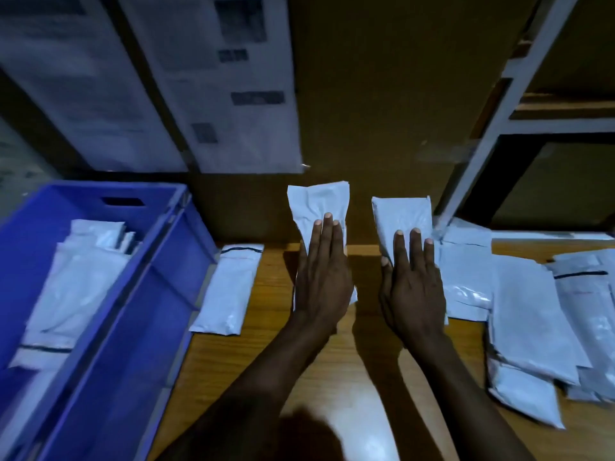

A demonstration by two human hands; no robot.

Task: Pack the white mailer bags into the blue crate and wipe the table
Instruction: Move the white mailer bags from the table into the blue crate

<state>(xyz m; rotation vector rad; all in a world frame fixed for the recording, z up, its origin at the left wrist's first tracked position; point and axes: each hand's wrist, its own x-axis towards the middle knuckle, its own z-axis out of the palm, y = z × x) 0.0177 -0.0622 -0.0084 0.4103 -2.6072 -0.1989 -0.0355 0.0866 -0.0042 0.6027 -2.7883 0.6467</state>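
My left hand (321,277) holds a crumpled white mailer bag (319,201) lifted above the wooden table (299,367); its fingers lie straight over the bag and the thumb is hidden behind. Beside it, my right hand (412,287) holds a second white mailer bag (401,214), thumb wrapped round the bag's left edge. The blue crate (139,311) stands at the left with several mailer bags (76,277) inside. One more mailer bag (229,287) lies flat on the table next to the crate. A pile of mailer bags (532,311) covers the table's right side.
A brown wall with taped paper sheets (233,94) rises straight behind the table. A grey metal shelf frame (492,134) stands at the back right, its post meeting the table by the pile. Bare wood shows between my forearms and toward the near edge.
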